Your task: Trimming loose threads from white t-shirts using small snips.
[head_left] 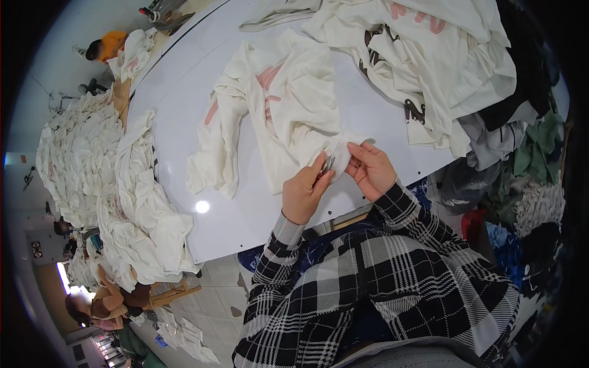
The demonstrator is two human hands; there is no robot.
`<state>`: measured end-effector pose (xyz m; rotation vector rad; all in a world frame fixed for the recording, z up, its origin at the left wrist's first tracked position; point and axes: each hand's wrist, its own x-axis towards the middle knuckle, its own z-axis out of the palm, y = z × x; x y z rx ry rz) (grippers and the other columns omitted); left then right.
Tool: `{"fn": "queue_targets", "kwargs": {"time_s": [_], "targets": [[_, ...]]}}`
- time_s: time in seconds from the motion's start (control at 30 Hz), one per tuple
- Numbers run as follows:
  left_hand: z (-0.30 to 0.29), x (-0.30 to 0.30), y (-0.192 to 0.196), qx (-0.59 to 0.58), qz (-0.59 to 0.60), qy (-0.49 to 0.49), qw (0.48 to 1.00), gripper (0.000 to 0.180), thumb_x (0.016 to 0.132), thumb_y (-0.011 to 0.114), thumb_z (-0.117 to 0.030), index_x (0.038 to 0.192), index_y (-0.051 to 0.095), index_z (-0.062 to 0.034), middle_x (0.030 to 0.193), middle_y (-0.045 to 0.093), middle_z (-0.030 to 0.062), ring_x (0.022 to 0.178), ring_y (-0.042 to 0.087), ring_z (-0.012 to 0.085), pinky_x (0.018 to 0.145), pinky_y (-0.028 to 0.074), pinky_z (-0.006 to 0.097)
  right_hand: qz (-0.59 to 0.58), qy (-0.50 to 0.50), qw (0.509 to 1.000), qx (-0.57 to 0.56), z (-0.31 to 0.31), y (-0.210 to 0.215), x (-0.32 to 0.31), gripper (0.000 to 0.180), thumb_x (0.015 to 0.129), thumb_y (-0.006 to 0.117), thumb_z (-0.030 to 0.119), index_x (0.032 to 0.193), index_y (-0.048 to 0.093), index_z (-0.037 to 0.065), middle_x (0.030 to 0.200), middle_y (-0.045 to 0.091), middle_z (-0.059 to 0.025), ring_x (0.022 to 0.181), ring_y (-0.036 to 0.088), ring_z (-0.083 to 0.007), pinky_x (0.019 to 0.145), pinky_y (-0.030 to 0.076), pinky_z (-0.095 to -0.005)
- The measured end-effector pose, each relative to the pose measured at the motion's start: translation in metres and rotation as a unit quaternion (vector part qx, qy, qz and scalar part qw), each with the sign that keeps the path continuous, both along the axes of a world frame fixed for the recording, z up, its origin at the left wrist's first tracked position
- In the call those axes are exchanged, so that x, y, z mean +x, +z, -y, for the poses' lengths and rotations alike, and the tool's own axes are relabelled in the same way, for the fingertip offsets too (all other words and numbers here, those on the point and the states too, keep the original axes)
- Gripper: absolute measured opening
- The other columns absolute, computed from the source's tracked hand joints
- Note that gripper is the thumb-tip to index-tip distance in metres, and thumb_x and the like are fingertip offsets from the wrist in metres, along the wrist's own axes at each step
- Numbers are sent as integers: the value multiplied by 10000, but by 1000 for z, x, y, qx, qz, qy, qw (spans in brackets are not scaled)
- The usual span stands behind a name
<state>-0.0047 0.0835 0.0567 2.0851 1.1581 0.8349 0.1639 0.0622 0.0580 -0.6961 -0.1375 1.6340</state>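
Observation:
A white garment (300, 92) with a pinkish-red print lies crumpled on the table in front of me, one sleeve stretched out to the left. At its near edge, my right hand (374, 175) pinches the cloth between thumb and fingers. Close beside it, my left hand (300, 193) is closed around a small metal tool (329, 164) that looks like thread snips, its tip against the cloth. Most of the tool is hidden by the fingers.
The white table (172, 129) has a curved near edge. More white printed garments (429, 67) are heaped at the far right. A large white garment pile (80, 159) stands left. Dark and green cloth (540, 147) lies right. Other people (104, 297) are at left.

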Motion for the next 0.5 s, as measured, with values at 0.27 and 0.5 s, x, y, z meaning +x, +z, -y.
{"fn": "queue_targets", "kwargs": {"time_s": [0.27, 0.5], "targets": [[-1, 3, 4, 0, -4, 9, 1000, 423, 784, 668, -110, 1188, 557, -48, 748, 623, 100, 609, 562, 130, 587, 462, 231, -11, 2, 1000, 7, 0, -1, -1, 170, 897, 507, 80, 1035, 520, -17, 1046, 588, -112, 965, 589, -187, 857, 490, -315], [-4, 4, 0, 35, 14, -1, 999, 414, 813, 648, -187, 1197, 543, -72, 692, 591, 99, 570, 578, 207, 540, 465, 285, -9, 13, 1000, 7, 0, 2, -2, 211, 894, 511, 83, 1079, 516, -18, 1054, 588, -106, 965, 591, -185, 856, 489, -304]]}}
